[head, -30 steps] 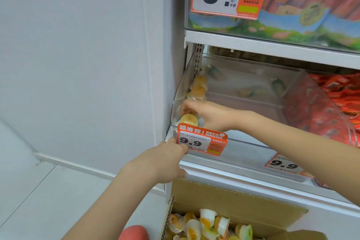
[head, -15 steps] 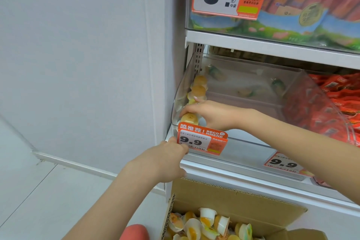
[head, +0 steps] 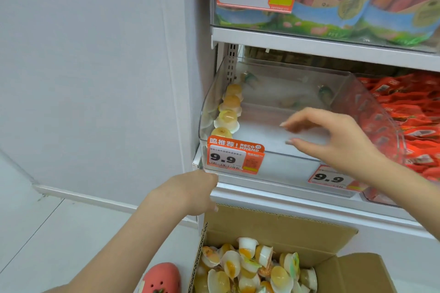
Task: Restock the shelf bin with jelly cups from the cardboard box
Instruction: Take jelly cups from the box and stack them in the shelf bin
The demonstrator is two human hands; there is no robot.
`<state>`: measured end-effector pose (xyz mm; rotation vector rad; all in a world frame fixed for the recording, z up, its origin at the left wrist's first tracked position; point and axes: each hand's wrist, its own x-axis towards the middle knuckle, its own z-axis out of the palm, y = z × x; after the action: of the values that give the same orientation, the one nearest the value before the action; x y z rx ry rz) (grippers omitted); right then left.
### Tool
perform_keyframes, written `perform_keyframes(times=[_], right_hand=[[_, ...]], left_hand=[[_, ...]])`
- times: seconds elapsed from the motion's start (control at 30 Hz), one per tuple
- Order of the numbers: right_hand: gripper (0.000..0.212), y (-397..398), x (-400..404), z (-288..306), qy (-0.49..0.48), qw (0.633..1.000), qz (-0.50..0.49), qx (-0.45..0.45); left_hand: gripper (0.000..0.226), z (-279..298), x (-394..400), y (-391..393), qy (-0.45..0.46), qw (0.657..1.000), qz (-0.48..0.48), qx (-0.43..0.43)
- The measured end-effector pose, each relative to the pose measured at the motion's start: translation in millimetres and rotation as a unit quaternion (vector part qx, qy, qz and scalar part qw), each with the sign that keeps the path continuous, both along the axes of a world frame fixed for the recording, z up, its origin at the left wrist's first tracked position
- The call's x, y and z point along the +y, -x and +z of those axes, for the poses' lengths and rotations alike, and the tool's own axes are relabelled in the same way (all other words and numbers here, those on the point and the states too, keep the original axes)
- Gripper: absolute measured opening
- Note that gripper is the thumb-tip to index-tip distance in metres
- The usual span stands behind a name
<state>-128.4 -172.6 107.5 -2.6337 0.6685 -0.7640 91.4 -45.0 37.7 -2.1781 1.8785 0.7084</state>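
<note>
Shelf bin [head: 371,102] holds jelly cups [head: 227,118] left of the relaxed, empty right hand [head: 333,143].

A clear plastic shelf bin [head: 371,93] holds a row of jelly cups [head: 228,112] along its left wall. The right hand [head: 333,140] hovers inside the bin, fingers spread, holding nothing. The left hand [head: 190,192] grips the bin's front left corner. Below the bin, a cardboard box [head: 285,228] holds more jelly cups.
</note>
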Motion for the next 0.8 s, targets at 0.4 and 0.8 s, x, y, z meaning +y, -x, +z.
perform_keyframes(times=[0.4,0.8], right_hand=[[0.049,135.7,83.8,-210.7,-0.222,0.938,-0.12,0.237],[0.058,156.5,109.2,-338.6,-0.182,0.753,-0.078,0.627]], left_hand=[[0.029,-131.7,47.6,86.6,-0.086,0.981,-0.172,-0.032],[0.055,-253.0,58.4,169.1,-0.083,0.944,-0.318,-0.025]])
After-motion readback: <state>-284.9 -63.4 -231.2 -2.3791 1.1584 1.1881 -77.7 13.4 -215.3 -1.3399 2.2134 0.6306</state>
